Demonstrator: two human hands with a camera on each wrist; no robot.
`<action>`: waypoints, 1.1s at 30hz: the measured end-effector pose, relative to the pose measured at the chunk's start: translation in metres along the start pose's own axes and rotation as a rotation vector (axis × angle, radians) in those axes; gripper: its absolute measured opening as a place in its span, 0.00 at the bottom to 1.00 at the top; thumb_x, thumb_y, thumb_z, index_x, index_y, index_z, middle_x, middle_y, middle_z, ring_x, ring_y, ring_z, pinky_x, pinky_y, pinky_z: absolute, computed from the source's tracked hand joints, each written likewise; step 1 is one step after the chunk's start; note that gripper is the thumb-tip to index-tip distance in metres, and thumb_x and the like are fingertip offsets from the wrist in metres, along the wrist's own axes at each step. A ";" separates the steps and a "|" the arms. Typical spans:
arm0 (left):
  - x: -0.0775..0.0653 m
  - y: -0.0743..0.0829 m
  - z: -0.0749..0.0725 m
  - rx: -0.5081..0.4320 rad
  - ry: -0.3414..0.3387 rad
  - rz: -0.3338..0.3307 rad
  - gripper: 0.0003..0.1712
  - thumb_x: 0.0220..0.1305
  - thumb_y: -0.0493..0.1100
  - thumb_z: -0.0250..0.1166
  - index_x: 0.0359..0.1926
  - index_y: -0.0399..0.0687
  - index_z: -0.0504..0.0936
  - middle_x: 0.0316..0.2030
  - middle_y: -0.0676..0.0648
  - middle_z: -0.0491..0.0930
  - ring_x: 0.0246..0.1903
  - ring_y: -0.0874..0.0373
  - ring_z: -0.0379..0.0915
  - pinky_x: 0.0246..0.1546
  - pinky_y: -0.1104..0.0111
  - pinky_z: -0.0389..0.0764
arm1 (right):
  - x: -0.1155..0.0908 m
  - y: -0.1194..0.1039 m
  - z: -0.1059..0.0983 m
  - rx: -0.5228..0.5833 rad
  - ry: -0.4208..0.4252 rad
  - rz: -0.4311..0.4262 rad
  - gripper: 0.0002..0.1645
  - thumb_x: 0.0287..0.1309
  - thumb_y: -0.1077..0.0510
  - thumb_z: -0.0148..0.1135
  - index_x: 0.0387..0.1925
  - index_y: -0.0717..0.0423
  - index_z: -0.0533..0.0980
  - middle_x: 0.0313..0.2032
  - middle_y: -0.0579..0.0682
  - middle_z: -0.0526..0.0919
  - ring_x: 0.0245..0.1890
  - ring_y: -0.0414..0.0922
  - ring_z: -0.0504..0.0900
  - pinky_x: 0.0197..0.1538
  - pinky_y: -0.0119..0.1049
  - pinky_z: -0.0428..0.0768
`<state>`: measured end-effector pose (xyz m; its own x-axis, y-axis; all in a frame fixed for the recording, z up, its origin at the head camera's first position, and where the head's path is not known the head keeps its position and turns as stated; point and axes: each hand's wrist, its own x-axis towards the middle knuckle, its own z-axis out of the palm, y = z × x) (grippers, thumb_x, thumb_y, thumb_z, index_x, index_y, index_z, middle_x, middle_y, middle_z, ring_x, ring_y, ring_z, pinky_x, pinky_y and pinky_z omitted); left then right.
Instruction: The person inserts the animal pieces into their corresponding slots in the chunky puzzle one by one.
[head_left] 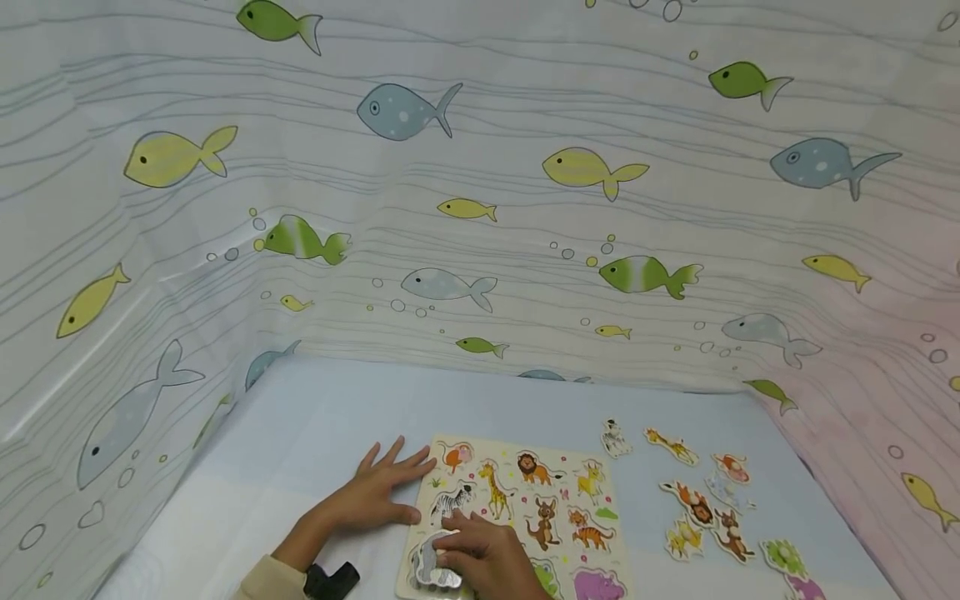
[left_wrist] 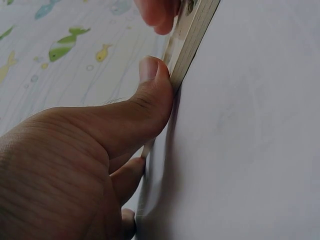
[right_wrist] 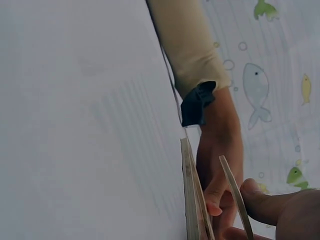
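A wooden animal puzzle board (head_left: 551, 550) lies flat on the table. My left hand (head_left: 373, 493) rests at its left edge with the fingers spread. In the left wrist view the thumb (left_wrist: 156, 82) touches the side of the board. My right hand (head_left: 491, 557) pinches a grey elephant puzzle piece (head_left: 429, 560) over the board's lower left, by the printed elephant spot. The right wrist view shows the piece (right_wrist: 234, 192) edge-on, tilted and apart from the board (right_wrist: 191, 195). My right hand hides part of the elephant piece and the board behind it.
Right of the board lie several loose pieces: a zebra (head_left: 613, 438), a giraffe (head_left: 671, 447), a lion (head_left: 697, 505), a kangaroo (head_left: 732, 535) and a green piece (head_left: 783, 557). Some overlap. A fish-patterned sheet (head_left: 510, 250) walls the table (head_left: 330, 425).
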<state>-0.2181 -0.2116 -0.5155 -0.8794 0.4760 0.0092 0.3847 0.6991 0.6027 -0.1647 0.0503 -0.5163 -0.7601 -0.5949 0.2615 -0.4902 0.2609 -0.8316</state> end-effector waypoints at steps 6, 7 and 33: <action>-0.002 0.000 0.001 -0.010 -0.006 -0.007 0.48 0.55 0.64 0.70 0.73 0.52 0.68 0.76 0.44 0.59 0.77 0.28 0.34 0.71 0.32 0.27 | 0.000 0.003 0.006 -0.075 0.002 -0.021 0.16 0.65 0.45 0.62 0.47 0.45 0.87 0.54 0.52 0.86 0.59 0.53 0.82 0.64 0.59 0.75; -0.002 -0.001 0.001 -0.009 -0.007 -0.007 0.48 0.55 0.64 0.69 0.73 0.52 0.68 0.76 0.44 0.59 0.76 0.28 0.35 0.70 0.32 0.28 | 0.000 0.004 0.007 -0.080 0.000 -0.020 0.16 0.65 0.45 0.62 0.48 0.45 0.86 0.54 0.51 0.86 0.60 0.54 0.82 0.64 0.59 0.75; 0.000 -0.001 0.000 -0.005 0.007 0.012 0.49 0.54 0.65 0.69 0.73 0.51 0.67 0.76 0.42 0.59 0.76 0.27 0.35 0.69 0.30 0.28 | 0.005 0.001 0.010 -0.256 -0.019 -0.046 0.15 0.61 0.45 0.65 0.46 0.43 0.87 0.58 0.51 0.83 0.64 0.55 0.78 0.64 0.58 0.75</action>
<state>-0.2183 -0.2126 -0.5165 -0.8768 0.4804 0.0216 0.3934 0.6907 0.6068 -0.1646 0.0403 -0.5210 -0.7275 -0.6241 0.2851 -0.6180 0.4155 -0.6674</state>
